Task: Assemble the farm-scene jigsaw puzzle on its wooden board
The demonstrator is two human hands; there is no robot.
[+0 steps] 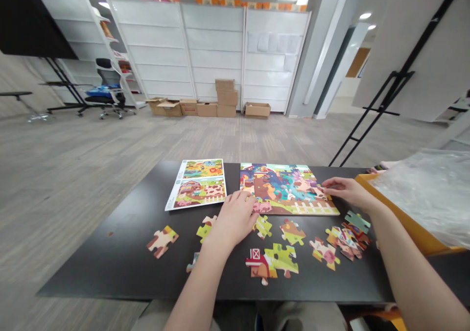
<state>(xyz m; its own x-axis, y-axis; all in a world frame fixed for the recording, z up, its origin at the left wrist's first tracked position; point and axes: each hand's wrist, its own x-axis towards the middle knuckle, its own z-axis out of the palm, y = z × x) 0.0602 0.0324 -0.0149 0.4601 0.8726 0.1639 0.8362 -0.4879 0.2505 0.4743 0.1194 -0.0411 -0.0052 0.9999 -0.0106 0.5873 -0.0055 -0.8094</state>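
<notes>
A colourful farm jigsaw puzzle (279, 189) lies in its board near the far edge of the black table. My right hand (343, 190) reaches to the board's right side, thumb and fingertips pinched at a puzzle piece (318, 193) there. My left hand (237, 217) rests at the board's lower left corner, fingers stretched out over its edge; part of the fingertips is hidden. Between my arms lie a joined red barn and green section (273, 261), a brown and green piece (293, 231) and a green piece (263, 226). A pink-nosed piece (325, 253) is further right.
A picture sheet (200, 184) lies left of the board. A cow-patterned piece (162, 240) sits alone at left. Several overlapping pieces (348, 238) are by my right forearm. A yellow box (396, 213) with clear plastic wrap (429, 194) stands at the right edge.
</notes>
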